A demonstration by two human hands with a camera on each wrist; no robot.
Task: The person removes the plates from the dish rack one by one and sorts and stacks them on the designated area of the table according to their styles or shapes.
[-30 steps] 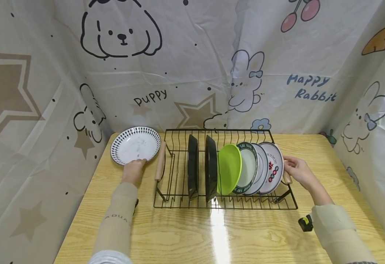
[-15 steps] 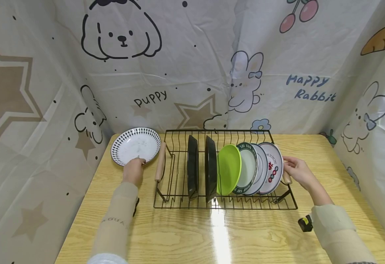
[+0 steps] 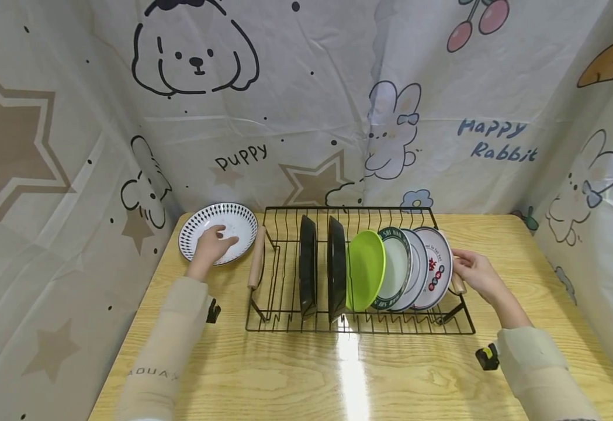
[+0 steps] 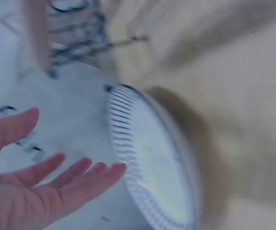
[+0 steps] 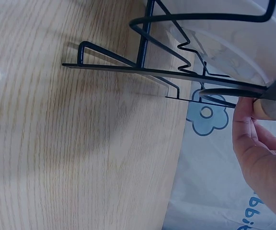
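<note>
A white plate with black diamond marks round its rim (image 3: 190, 228) lies on the table left of the rack. My left hand (image 3: 210, 248) is over its near part with the fingers spread; in the left wrist view those fingers (image 4: 92, 184) stand apart from the plate and hold nothing. The black wire dish rack (image 3: 280, 331) has a wooden handle at each end. With the thumb on one side, my right hand (image 3: 475, 273) grips the right wooden handle (image 5: 270, 108). Fingers behind that handle are mostly hidden.
Upright in the rack stand two black dishes (image 3: 307, 266), a lime-green plate (image 3: 365, 269), a green-rimmed plate (image 3: 394, 266) and white plates (image 3: 433, 266) at the right. Printed cloth (image 3: 306, 105) walls the table (image 3: 264, 374) at the back and sides.
My left hand was at the plate's near edge; it has come away from that edge and now hovers over the plate with fingers spread. The right hand keeps its place on the handle.
</note>
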